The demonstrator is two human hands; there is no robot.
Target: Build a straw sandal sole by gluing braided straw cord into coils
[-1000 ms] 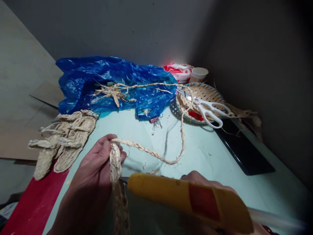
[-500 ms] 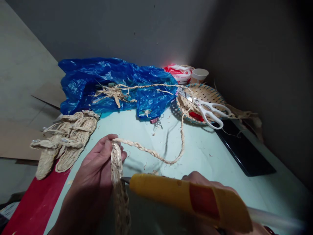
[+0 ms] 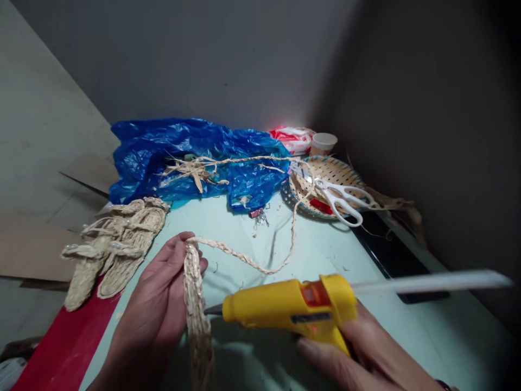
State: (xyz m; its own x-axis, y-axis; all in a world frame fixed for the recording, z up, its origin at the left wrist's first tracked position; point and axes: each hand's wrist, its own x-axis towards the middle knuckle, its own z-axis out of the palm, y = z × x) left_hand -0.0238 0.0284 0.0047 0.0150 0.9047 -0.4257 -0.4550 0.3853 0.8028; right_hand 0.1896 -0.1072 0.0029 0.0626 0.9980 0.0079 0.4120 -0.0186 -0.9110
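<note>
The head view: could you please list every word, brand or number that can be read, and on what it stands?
No text can be read clearly.
Yellow glue gun: dark label, too blurred.
Red-and-white packet: red print, too small.
Cup: any print too small.

Glue gun (image 3: 264,304) rear swings up: slanted down-right before, near level now, right of center. Handle (image 3: 336,341) and right hand (image 3: 370,347) around it now show, lower right. Glue stick (image 3: 427,282) rises too, crossing the black slab's (image 3: 386,252) near end. Blue plastic bag (image 3: 195,136) sits lower in frame; view shifted.
</note>
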